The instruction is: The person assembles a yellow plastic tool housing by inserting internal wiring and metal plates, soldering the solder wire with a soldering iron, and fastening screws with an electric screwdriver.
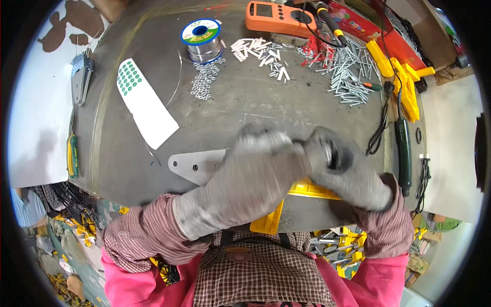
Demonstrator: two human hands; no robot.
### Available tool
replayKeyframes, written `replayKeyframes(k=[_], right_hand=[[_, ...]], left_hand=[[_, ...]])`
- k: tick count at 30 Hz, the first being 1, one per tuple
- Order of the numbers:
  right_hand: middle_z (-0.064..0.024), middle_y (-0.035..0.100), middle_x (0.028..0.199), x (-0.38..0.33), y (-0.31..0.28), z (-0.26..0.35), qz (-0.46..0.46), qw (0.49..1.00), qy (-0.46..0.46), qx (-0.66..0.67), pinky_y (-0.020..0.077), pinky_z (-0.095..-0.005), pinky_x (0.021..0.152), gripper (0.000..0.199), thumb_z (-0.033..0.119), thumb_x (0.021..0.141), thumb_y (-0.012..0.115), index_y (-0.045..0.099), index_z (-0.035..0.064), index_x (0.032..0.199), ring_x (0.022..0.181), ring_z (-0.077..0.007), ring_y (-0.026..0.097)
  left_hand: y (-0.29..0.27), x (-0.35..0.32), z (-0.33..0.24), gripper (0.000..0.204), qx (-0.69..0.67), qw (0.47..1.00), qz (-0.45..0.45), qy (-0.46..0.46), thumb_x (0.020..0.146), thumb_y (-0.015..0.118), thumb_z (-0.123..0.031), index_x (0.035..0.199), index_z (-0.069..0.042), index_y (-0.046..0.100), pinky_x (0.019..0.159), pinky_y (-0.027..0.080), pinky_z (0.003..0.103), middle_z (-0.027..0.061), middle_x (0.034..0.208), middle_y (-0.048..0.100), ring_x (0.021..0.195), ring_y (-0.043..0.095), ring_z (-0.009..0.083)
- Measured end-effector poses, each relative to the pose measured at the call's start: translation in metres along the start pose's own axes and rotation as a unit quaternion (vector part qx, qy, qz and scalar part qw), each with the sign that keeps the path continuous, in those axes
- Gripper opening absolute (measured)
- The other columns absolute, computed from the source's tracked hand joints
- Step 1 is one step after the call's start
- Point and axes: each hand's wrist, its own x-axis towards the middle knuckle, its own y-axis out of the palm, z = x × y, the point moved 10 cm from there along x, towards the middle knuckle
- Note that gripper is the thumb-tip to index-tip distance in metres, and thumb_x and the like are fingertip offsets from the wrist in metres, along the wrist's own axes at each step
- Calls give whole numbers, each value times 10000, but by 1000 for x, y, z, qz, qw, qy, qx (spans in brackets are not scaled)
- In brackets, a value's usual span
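My left hand point(266, 158), in a grey work glove, is closed and blurred by motion above the table's near middle. Against it, my right hand point(340, 166) curls its gloved fingers inward. A small dark piece shows where the two hands meet, too smeared to name. Partly under my left hand lies a flat grey metal plate point(197, 167) with a rounded end and holes. Below my hands, a yellow plastic part point(314, 189) with a straight arm point(267, 221) reaches the table's near edge; my hands and forearms cover much of it.
Farther back are a solder spool point(203, 43), small nuts point(204, 82), white sleeves point(250, 48), long screws point(353, 71) and an orange multimeter point(280, 19). A white sticker sheet point(148, 110) and pliers point(72, 156) lie left. Yellow parts point(404, 84) and a dark corded tool point(403, 153) lie right.
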Motion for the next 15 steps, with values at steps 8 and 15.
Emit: replayKeyframes(k=[8,15], right_hand=[[-122,577,790,5,-9,27,-70,972,-137,-176,458,-309,627,213,196,852,674,601,5,912,674,-162,527],[-27,599,773,53,-6,-3,47,997,-64,22,466,-279,711,262,257,898,629,618,-5,898,749,-114,528]], left_hand=[[-8,-2,31,409,-118,986,-32,-117,933,557,-86,1319,12,460,900,482,307,117,1094,612,1029,614,179],[-18,-23,53,339,-305,916,-116,-234,985,503,-128,1293,4,451,921,462,285,117,1123,583,1065,560,141]])
